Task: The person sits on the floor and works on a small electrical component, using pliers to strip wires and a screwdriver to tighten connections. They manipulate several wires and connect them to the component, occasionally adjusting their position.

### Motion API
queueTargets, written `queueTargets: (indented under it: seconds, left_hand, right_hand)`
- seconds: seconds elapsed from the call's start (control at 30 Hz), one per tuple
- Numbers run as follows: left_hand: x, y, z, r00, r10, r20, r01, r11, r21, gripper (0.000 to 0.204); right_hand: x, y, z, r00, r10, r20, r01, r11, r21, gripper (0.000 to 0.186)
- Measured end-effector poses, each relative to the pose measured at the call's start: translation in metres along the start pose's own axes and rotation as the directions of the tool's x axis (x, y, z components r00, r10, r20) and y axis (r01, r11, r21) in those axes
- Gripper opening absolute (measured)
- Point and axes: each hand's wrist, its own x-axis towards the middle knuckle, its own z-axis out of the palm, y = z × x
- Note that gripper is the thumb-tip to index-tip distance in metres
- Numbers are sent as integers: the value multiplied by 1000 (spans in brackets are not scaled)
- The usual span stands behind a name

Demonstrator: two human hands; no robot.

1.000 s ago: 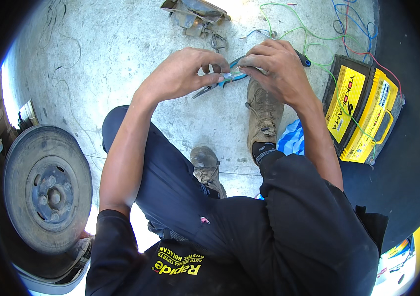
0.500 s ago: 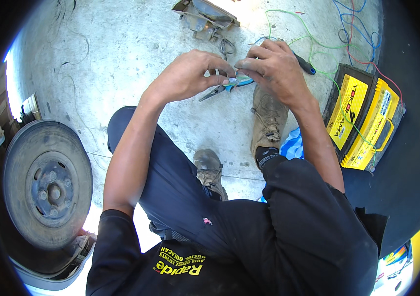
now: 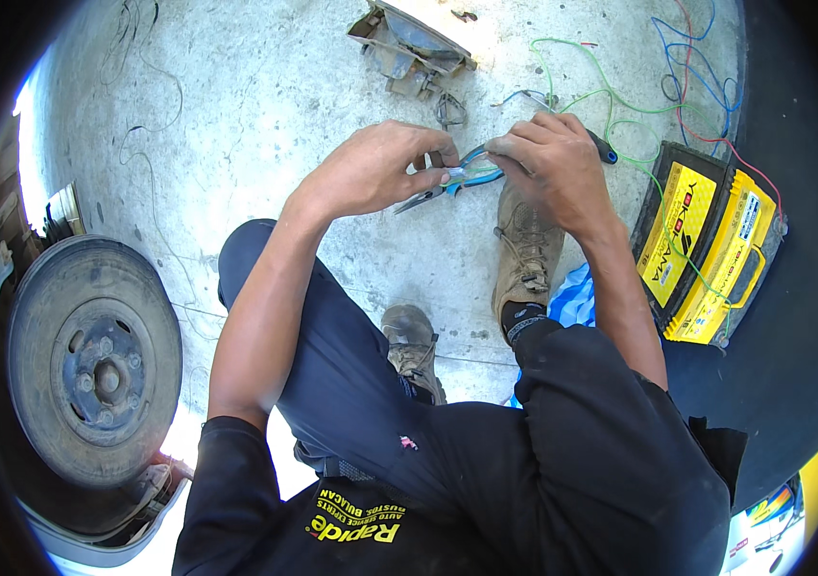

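Observation:
My left hand (image 3: pixel 385 171) is closed, thumb and forefinger pinching a small pale, shiny piece (image 3: pixel 453 175) too small to name. Opposite it, my right hand (image 3: pixel 555 165) has its fingertips pressed together; what they hold, if anything, is hidden. A short gap separates the two hands. Beneath them on the floor lie long-nose pliers (image 3: pixel 419 200) with blue handles, partly covered by the left fingers. A dark handle with a blue end (image 3: pixel 603 146) sticks out past my right hand, the rest of that tool being mostly hidden.
A worn lamp unit (image 3: pixel 414 53) lies ahead on the concrete. Green, red and blue wires (image 3: pixel 611 91) loop at far right, reaching a yellow-and-black battery (image 3: pixel 707 250). A wheel with tyre (image 3: pixel 97 360) lies left. My boots (image 3: pixel 524 245) flank the work.
The view has shifted slightly, so the scene sits lower. My hands have drawn a little apart, with more of the blue plier handles showing between them.

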Motion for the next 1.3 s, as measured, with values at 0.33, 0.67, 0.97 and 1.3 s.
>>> queueTargets:
  seconds: [0.33,0.67,0.97,1.3]
  left_hand:
    - [-4,4,-3,998,-54,27,56,993,-105,26]
    - [-4,7,-8,996,39,79,-37,999,-18,21]
    - [2,10,-6,994,80,-68,-87,991,-97,26]
    - [-2,12,-4,989,128,-79,-137,984,-117,23]
  right_hand:
    - [-9,51,-49,610,673,-418,-477,733,485,14]
    - [-88,27,-31,897,435,71,-416,889,-191,32]
    - [-23,-38,24,922,324,212,-387,782,489,35]
    - [-24,-46,36,945,318,76,-284,684,671,22]
